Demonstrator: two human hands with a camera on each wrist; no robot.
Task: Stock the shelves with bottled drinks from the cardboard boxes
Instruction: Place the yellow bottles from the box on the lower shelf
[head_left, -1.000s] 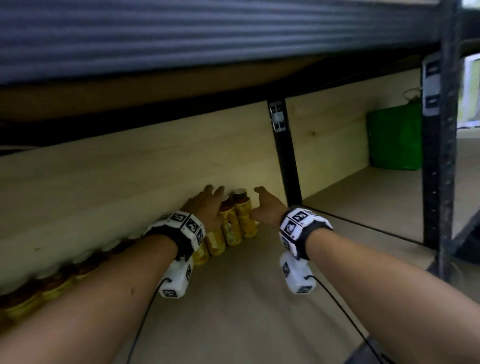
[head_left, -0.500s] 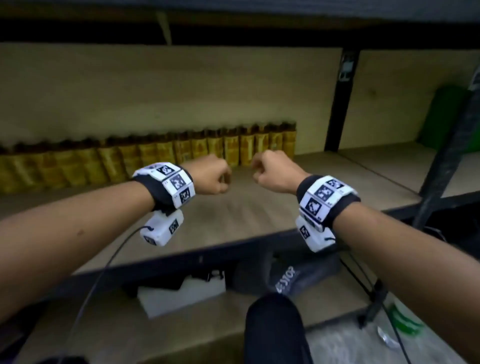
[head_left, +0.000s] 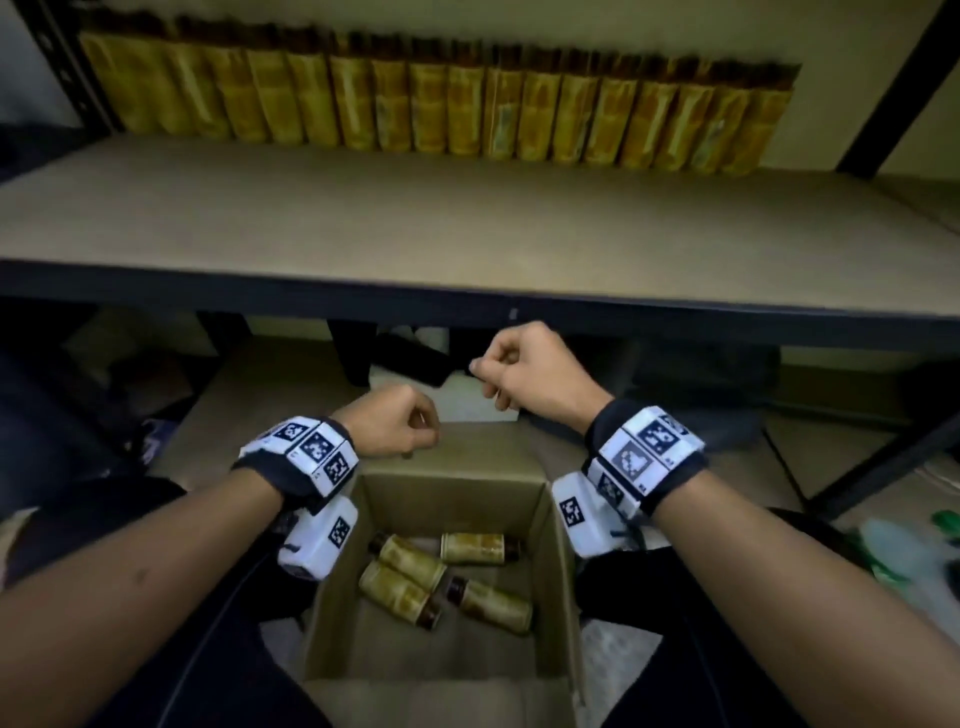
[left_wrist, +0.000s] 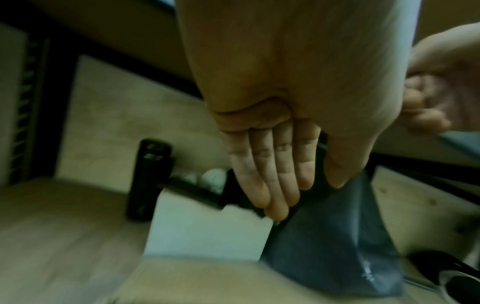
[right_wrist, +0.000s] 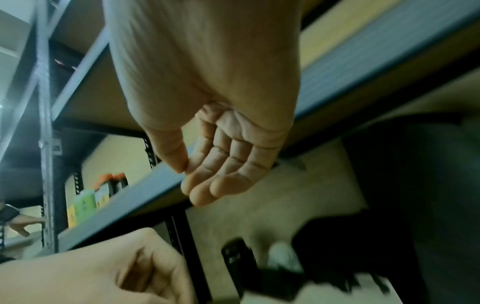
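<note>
An open cardboard box (head_left: 452, 493) sits below me between my forearms, with several yellow-labelled bottles (head_left: 472, 548) lying on their sides in it. My left hand (head_left: 395, 428) hovers over the box's far rim, its fingers (left_wrist: 270, 174) curled to the palm and holding nothing. My right hand (head_left: 519, 369) is higher and to the right, just under the shelf's front edge (head_left: 467, 306), its fingers (right_wrist: 215, 164) also curled and empty. A long row of the same bottles (head_left: 441, 109) stands along the back of the shelf board (head_left: 467, 218).
A white box (head_left: 467, 400) and dark objects sit on the lower level beyond the cardboard box. A black upright post (head_left: 893, 88) bounds the shelf at right. Green plastic (head_left: 909, 551) lies on the floor at right. Another person's hand (right_wrist: 20, 224) shows far left.
Both hands have left the bottles at the back of the shelf, drawn back off it and dropped below its front edge, over the box. My view has tilted down.
</note>
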